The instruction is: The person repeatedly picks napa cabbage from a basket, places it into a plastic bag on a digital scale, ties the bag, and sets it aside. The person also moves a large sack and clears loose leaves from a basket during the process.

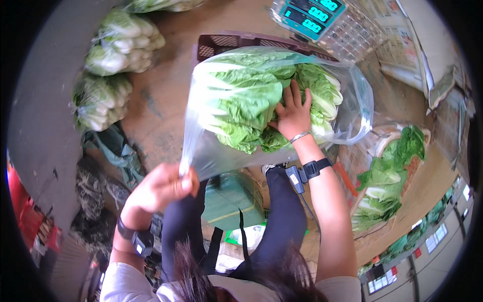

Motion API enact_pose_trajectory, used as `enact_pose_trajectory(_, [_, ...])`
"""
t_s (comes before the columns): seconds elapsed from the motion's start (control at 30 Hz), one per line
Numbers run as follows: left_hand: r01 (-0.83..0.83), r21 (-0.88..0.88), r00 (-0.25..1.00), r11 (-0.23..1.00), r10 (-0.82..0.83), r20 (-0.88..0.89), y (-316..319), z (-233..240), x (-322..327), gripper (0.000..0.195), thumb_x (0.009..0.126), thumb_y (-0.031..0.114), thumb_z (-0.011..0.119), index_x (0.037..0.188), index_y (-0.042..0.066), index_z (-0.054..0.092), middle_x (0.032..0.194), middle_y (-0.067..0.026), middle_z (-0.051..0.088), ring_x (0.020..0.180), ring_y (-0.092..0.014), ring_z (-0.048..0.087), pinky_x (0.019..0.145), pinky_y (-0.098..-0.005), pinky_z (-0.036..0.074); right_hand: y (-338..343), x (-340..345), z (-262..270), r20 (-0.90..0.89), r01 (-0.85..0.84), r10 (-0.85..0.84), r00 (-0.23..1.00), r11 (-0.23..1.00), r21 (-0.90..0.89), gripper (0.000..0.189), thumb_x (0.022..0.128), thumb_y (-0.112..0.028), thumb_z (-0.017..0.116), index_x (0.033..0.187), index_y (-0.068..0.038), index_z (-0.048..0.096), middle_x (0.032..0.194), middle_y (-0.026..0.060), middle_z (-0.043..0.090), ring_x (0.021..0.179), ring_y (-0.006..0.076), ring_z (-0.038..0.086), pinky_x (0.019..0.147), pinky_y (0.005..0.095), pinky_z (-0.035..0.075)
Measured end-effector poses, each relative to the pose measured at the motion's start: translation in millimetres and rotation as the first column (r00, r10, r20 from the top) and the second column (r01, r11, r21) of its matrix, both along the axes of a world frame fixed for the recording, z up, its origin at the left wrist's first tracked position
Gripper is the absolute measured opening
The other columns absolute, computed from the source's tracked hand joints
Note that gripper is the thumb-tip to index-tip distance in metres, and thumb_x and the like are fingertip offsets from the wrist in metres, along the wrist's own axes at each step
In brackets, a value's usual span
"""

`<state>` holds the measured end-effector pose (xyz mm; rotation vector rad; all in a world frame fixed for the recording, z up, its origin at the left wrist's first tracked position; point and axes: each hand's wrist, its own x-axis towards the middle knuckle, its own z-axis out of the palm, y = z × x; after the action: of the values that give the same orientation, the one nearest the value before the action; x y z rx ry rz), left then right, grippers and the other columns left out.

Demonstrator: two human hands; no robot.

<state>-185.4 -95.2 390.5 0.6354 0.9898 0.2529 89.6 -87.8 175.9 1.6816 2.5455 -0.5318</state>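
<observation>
A large clear plastic bag [226, 162] full of leafy green cabbages [245, 90] lies on its side over a dark purple plastic crate [264, 39]. My left hand [166, 187] pinches the bag's near left corner between thumb and fingers and stretches the film. My right hand [294, 113] rests among the leaves with its fingers spread, pressing on the cabbages and gripping nothing that I can see. The bag's mouth gapes to the right of that hand. Straps with small devices are on both forearms, and a metal bangle is on the right wrist.
Behind the crate stands a digital scale [317, 19] with a lit display. Filled cabbage bags [120, 45] lie at the left, near a green cloth-like sack [117, 151]. More loose leafy cabbages [385, 185] lie at the right. A green padded seat [234, 200] is between my legs.
</observation>
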Motion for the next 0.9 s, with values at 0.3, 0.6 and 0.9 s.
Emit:
enact_pose_trajectory(0.3, [-0.359, 0.112, 0.845, 0.927, 0.271, 0.461, 15, -50, 30, 0.042, 0.085, 0.029, 0.06, 0.107, -0.003, 0.046, 0.063, 0.0045, 0.044, 0.054, -0.003, 0.036, 0.049, -0.0184, 0.028, -27, -17, -16, 0.211, -0.087, 0.054, 0.976, 0.985, 0.152, 0.045, 0.082, -0.031, 0.053, 0.122, -0.01, 0.055, 0.142, 0.023, 0.029, 0.133, 0.0406, 0.023, 0.102, 0.0683, 0.007])
enact_pose_trajectory(0.6, [-0.296, 0.618, 0.955, 0.728, 0.218, 0.201, -33, -56, -4, 0.038, 0.093, 0.032, 0.051, 0.111, -0.002, 0.051, 0.055, 0.0047, 0.043, 0.046, -0.004, 0.039, 0.044, -0.02, 0.032, -73, -14, 74, -0.021, -0.016, 0.025, 0.999, 0.929, 0.369, 0.086, 0.059, -0.033, 0.078, 0.131, -0.006, 0.04, 0.136, 0.0286, 0.029, 0.125, 0.0417, 0.033, 0.104, 0.0589, 0.018])
enact_pose_trajectory(0.9, [-0.592, 0.477, 0.801, 0.65, 0.412, 0.434, -31, -62, 17, 0.033, 0.096, 0.029, 0.042, 0.109, 0.0, 0.051, 0.05, 0.0048, 0.031, 0.041, -0.005, 0.024, 0.041, -0.0224, 0.02, -8, -138, 78, 0.493, -0.431, 0.215, 0.843, 0.817, 0.382, 0.068, 0.08, -0.048, 0.052, 0.131, -0.004, 0.043, 0.138, 0.0212, 0.038, 0.132, 0.0367, 0.026, 0.106, 0.0563, 0.018])
